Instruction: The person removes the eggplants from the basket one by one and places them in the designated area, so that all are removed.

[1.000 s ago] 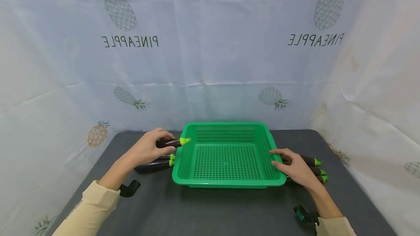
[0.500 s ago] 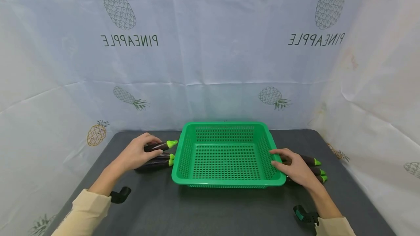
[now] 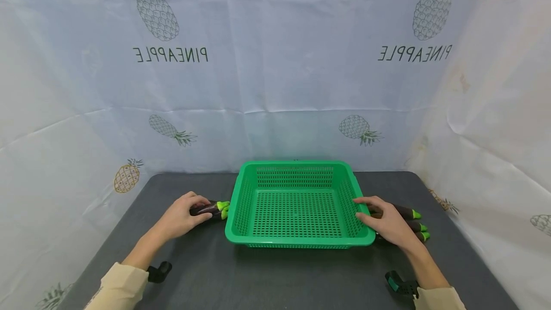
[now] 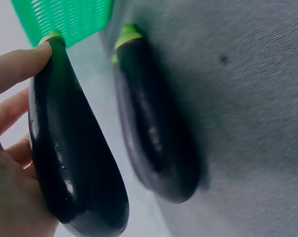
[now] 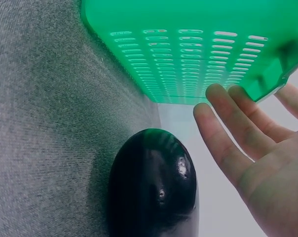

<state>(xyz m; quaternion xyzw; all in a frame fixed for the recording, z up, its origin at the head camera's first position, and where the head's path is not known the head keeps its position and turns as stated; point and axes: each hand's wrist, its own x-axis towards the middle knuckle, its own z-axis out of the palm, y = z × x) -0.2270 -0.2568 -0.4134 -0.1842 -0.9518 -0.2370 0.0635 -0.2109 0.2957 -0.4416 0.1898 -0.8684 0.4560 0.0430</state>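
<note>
In the head view my left hand (image 3: 182, 214) holds a dark purple eggplant (image 3: 202, 209) with a green stem, low at the left of a green plastic basket (image 3: 301, 240). The left wrist view shows that eggplant (image 4: 75, 143) between thumb and fingers, with at least one other eggplant (image 4: 156, 123) beside it on the table. My right hand (image 3: 385, 219) holds the basket's right rim. In the right wrist view, several fingers of the right hand (image 5: 267, 158) lie under the rim, near the slotted basket wall (image 5: 188, 54); an eggplant (image 5: 154, 182) lies below.
Several eggplants (image 3: 405, 211) lie on the dark table (image 3: 275, 276) right of the basket, partly behind the right hand. A hanging cloth (image 3: 280, 85) with pineapple prints closes off the back and sides. Black wrist devices (image 3: 159, 271) sit on both wrists.
My left hand has carried its eggplant from the basket's left rim leftward, then down to the other eggplants on the left. The right hand and basket stay almost still.
</note>
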